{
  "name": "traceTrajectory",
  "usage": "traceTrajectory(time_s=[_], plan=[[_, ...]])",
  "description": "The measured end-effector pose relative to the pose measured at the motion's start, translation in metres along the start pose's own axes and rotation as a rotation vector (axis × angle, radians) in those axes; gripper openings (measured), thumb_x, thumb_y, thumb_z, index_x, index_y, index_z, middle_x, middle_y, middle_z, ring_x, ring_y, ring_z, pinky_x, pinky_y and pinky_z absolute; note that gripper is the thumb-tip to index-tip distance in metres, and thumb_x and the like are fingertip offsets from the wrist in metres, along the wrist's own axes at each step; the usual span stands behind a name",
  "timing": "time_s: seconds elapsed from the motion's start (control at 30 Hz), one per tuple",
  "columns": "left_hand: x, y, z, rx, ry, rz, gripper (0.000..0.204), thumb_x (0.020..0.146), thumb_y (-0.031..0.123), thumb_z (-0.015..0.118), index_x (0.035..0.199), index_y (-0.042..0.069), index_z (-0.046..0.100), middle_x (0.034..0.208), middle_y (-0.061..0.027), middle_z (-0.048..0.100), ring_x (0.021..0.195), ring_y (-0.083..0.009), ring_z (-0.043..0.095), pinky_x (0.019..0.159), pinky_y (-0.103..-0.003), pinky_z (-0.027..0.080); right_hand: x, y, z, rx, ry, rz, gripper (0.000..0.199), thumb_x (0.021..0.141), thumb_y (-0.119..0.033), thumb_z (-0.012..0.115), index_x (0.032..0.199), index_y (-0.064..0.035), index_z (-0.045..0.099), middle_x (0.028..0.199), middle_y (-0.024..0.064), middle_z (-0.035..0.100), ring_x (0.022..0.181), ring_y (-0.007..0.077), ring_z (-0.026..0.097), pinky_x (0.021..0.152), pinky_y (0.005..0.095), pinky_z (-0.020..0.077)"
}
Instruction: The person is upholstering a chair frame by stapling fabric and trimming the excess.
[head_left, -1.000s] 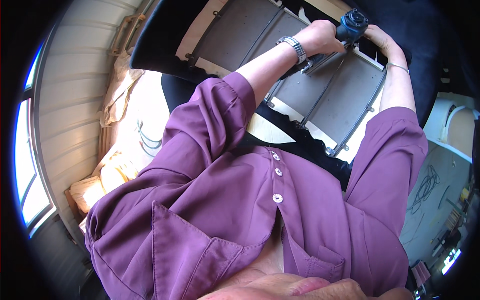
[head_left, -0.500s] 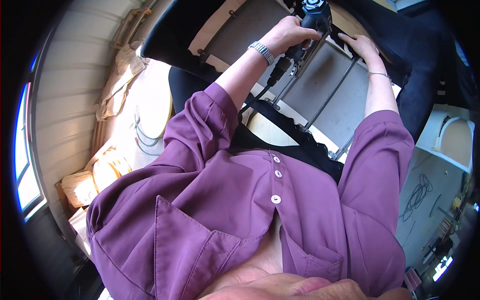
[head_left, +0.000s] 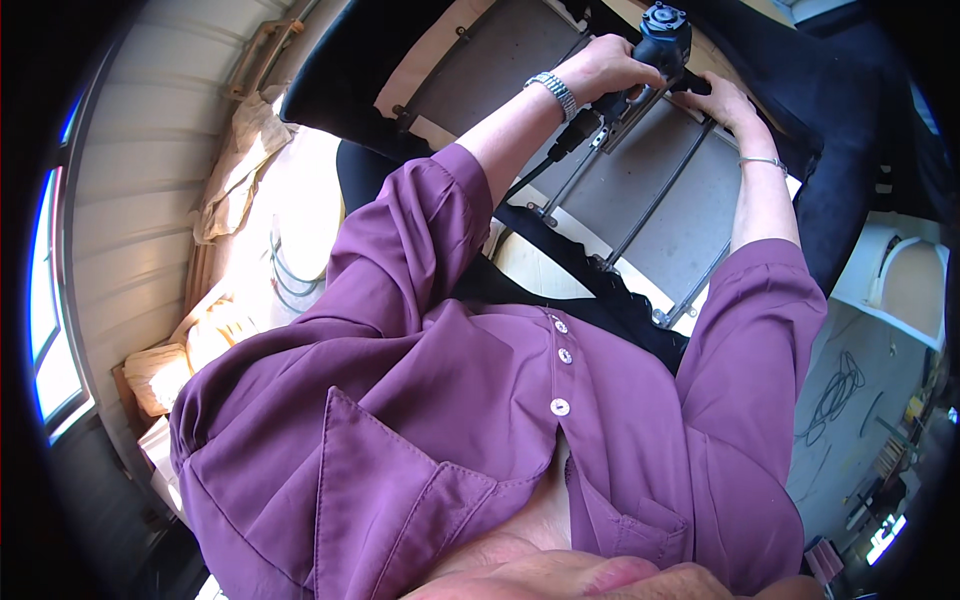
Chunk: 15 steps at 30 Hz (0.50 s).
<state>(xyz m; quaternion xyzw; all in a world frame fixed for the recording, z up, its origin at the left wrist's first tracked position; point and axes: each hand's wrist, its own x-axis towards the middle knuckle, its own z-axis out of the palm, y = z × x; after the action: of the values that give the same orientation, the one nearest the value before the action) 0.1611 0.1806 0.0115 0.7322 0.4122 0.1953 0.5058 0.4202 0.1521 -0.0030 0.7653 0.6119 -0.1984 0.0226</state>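
My left hand, with a metal watch on its wrist, is closed around the grip of a black staple gun. A hose connector hangs from the lower end of its handle. The tool's nose is hidden from me. To its right, my right hand has its fingers bent over black fabric close to the tool; the fingertips are partly hidden. Both hands are over an upholstered frame with grey panels and thin metal rods across it.
More dark fabric drapes over the right side. At left, crumpled brown paper lies near a ribbed wall. A white curved piece and a coiled dark cable are at the right, on the floor side.
My left hand and the staple gun have shifted right, closer to my right hand. My right hand's fingers have bent more around the fabric.
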Motion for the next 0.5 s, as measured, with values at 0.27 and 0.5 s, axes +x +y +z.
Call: traceTrajectory(time_s=[0.27,0.5], plan=[[-0.022,-0.001,-0.015,-0.061,0.048,-0.029,0.047,0.077,0.050,0.079,0.078,0.004,0.074,0.070,-0.0057,0.070,0.061,-0.0134,0.068,0.067,-0.025,0.056,0.046,0.049,0.013,0.445,0.120,-0.071,0.078,0.088,-0.070,0.059,0.122,-0.0010,0.071,0.129,0.0228,0.067,0.125,0.0360,0.061,0.107,0.0401,0.0450],[-0.030,-0.009,-0.021,-0.098,0.045,-0.047,0.047,0.077,0.050,0.080,0.081,0.003,0.074,0.071,-0.0058,0.071,0.063,-0.0135,0.069,0.068,-0.024,0.056,0.043,0.018,0.026,0.045,0.152,0.056,0.070,0.087,-0.066,0.066,0.127,-0.0083,0.068,0.123,0.0169,0.069,0.116,0.0301,0.065,0.101,0.0420,0.0477]])
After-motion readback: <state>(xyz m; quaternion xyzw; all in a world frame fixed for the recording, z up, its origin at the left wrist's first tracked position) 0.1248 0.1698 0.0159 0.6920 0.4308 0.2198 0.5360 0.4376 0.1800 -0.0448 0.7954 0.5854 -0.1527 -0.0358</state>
